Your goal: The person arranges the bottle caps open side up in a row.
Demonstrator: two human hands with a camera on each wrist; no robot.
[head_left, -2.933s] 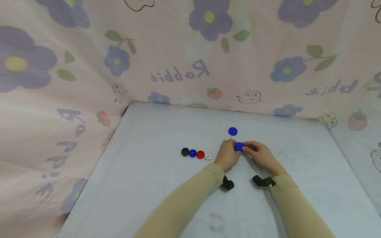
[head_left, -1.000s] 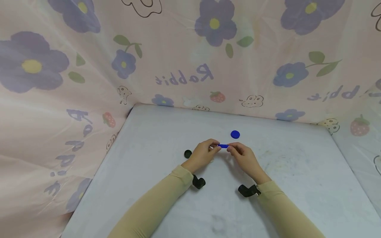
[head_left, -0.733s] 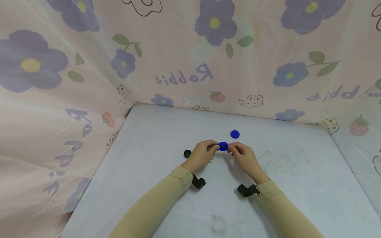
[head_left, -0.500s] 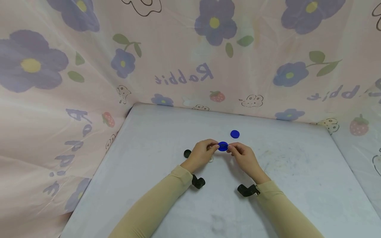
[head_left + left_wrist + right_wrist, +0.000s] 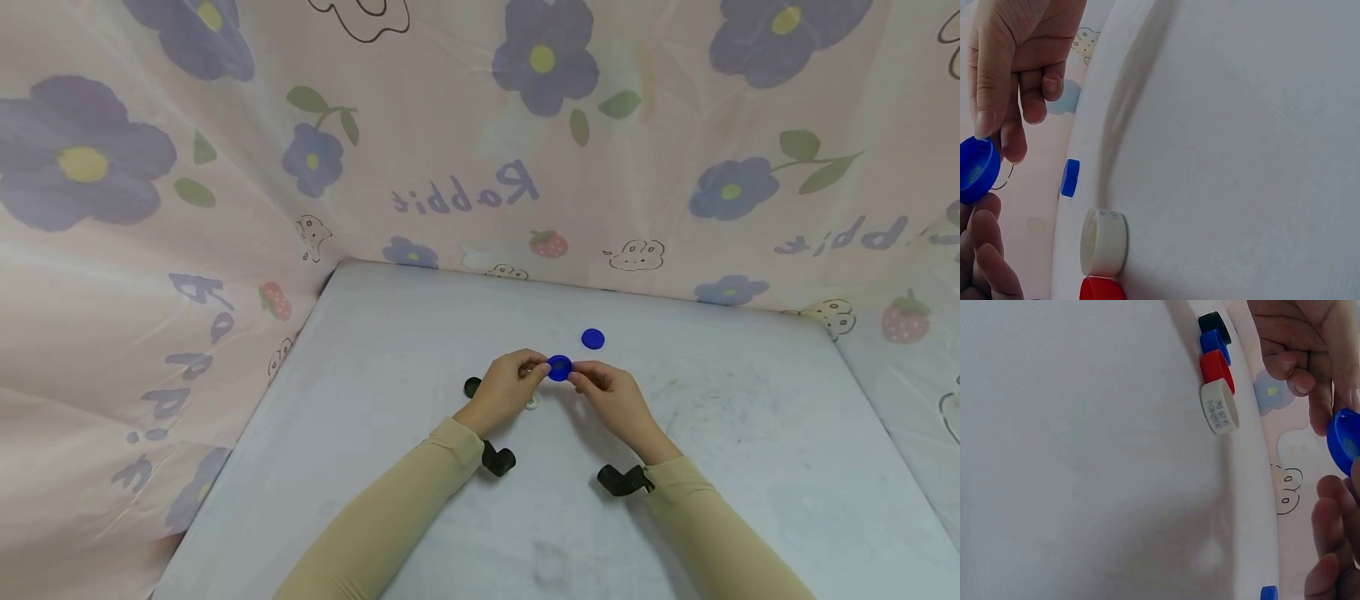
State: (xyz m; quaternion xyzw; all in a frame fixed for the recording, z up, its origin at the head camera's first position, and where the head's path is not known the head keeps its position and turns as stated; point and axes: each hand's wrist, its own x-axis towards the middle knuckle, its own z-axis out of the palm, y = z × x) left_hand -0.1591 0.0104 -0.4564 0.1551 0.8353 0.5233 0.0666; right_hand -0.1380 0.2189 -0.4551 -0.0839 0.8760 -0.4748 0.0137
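A blue bottle cap [image 5: 559, 367] is held above the table, its hollow inside turned up toward the head camera. My left hand [image 5: 501, 390] pinches its left edge between thumb and fingers. On its right edge, the thumb and fingers of my right hand [image 5: 617, 407] pinch it too. Below in the right wrist view runs a row of caps: black [image 5: 1215, 326], a smaller blue cap [image 5: 1214, 345], a red cap [image 5: 1216, 370] and a white cap [image 5: 1219, 407] with printed digits. My left hand hides most of this row from the head view.
Another blue cap [image 5: 592, 338] lies on the white table [image 5: 750, 433] beyond my hands. A flower-printed curtain [image 5: 450, 125] stands along the back and sides. Black curved pieces [image 5: 624, 481] stick out at both wrists.
Both hands have moved left with the blue cap, over the row of caps. The cap has been tipped from edge-on so its hollow inside shows. The far blue cap stays put.
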